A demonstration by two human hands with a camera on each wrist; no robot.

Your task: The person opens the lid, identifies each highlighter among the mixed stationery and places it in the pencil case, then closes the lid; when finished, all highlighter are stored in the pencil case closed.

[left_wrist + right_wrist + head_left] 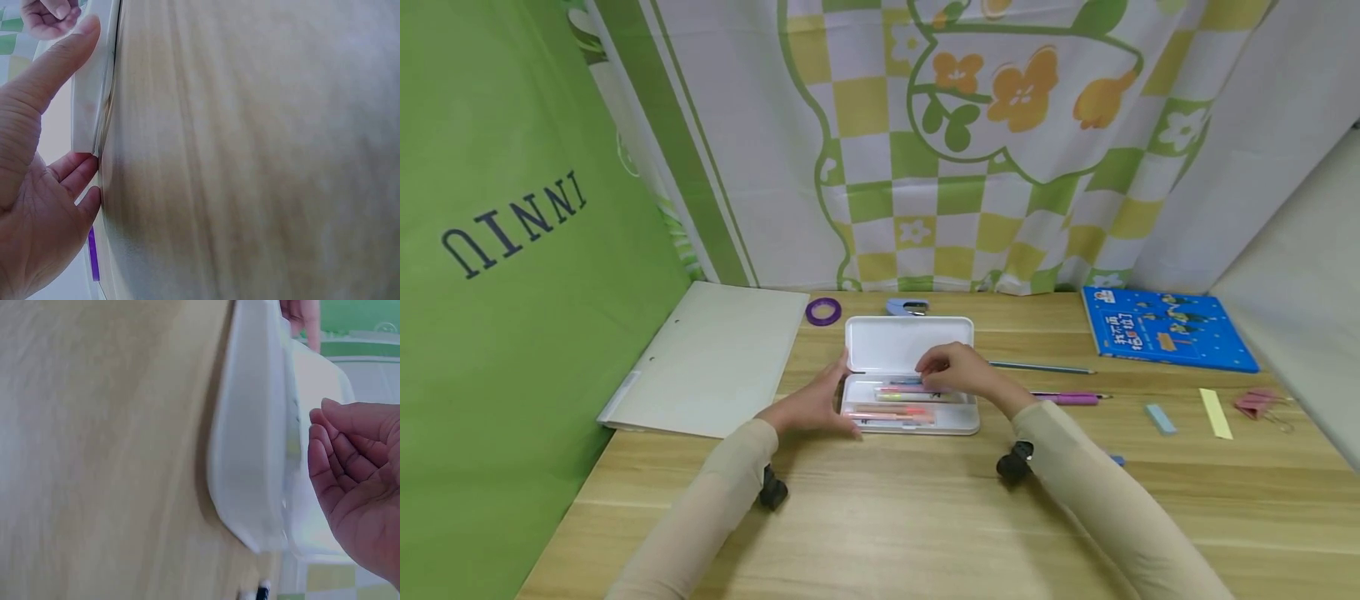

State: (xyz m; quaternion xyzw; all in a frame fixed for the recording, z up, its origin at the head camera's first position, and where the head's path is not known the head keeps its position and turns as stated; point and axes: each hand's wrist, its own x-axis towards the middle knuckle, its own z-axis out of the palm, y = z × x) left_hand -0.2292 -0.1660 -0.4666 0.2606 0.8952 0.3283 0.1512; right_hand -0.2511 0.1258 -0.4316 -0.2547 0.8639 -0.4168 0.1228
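An open white pencil case (955, 417) lies on the table, its lid (895, 343) tipped back. Inside are several pens, among them orange-pink ones (891, 414) near the front and a highlighter (917, 397) behind. My left hand (812, 404) grips the case's left end, thumb along the front wall and fingers at the end and hinge side. Over the tray's back part hovers my right hand (958, 369), its fingers loosely bent. In the right wrist view, the right fingertips (317, 434) come together with nothing seen between them.
Behind the case are purple tape (823, 312) and a stapler (907, 307). A white folder (715, 358) lies left. To the right are a pencil (1045, 367), a purple pen (1071, 399), a blue eraser (1161, 419), a yellow strip (1215, 413), a pink clip (1255, 403) and a blue book (1172, 333).
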